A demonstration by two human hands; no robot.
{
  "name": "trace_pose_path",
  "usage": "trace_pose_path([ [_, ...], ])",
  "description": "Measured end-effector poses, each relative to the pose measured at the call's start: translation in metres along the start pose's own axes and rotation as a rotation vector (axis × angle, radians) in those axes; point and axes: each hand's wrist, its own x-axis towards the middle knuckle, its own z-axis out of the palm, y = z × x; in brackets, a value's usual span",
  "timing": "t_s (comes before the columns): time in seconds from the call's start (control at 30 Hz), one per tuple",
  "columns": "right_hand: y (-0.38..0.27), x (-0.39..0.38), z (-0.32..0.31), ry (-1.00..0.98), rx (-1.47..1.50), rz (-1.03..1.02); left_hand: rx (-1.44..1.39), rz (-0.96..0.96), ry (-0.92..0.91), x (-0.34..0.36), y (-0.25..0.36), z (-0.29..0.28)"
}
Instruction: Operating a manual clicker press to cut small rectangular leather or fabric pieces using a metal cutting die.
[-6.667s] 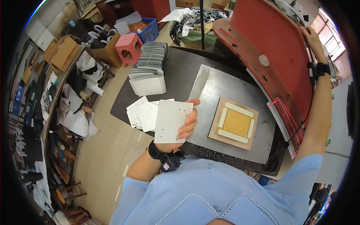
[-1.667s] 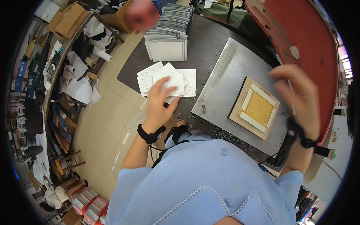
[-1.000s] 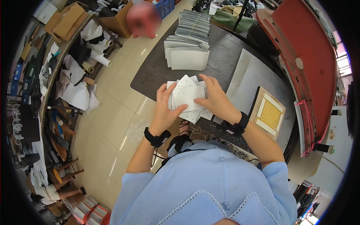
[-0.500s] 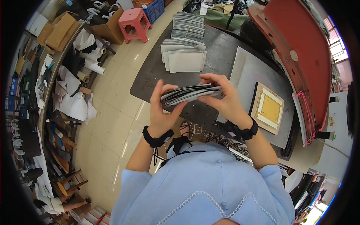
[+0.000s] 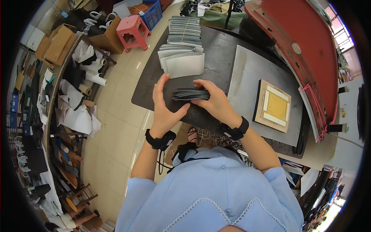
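Note:
Between my hands, over the near edge of the dark table, is a small stack of thin dark-grey sheets (image 5: 189, 94). My right hand (image 5: 213, 101) grips its right end, fingers on the far side and thumb on the near side. Spread wide, my left hand (image 5: 163, 105) stands off the stack's left end, its thumb pointing toward the near left corner. Just beyond, a long row of similar pale-faced, grey-edged sheets (image 5: 184, 65) leans on the table, with a yellowish band around the farther part.
On the dark table (image 5: 154, 83) lies a grey metal plate (image 5: 241, 73) bearing a wooden frame die with a yellow centre (image 5: 276, 105). A large red machine part (image 5: 309, 50) rises at the right. At the far left stand a pink stool (image 5: 132, 33) and a cluttered shelf (image 5: 58, 85).
My left hand has let go of the stack and opened. The right hand has moved left with the sheets, whose fanned pale faces are now closed up into a tighter, darker stack.

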Motion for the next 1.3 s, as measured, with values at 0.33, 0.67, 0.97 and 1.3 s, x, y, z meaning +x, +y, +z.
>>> trace_pose_path([
  [0.33, 0.002, 0.004, 0.008, 0.165, -0.063, -0.21, -0.508, -0.264, 0.05, 0.016, -0.019, 0.023],
  [0.67, 0.012, -0.001, 0.01, 0.189, -0.093, -0.207, -0.385, -0.265, -0.123, 0.012, -0.032, 0.016],
  [0.97, 0.008, -0.131, -0.14, 0.625, -0.327, 0.041, 0.293, -0.229, 0.047, 0.014, -0.041, -0.028],
  [1.3, 0.099, -0.234, -0.189, 0.892, -0.803, 0.296, 0.212, 0.152, -0.407, 0.004, 0.077, 0.118],
])
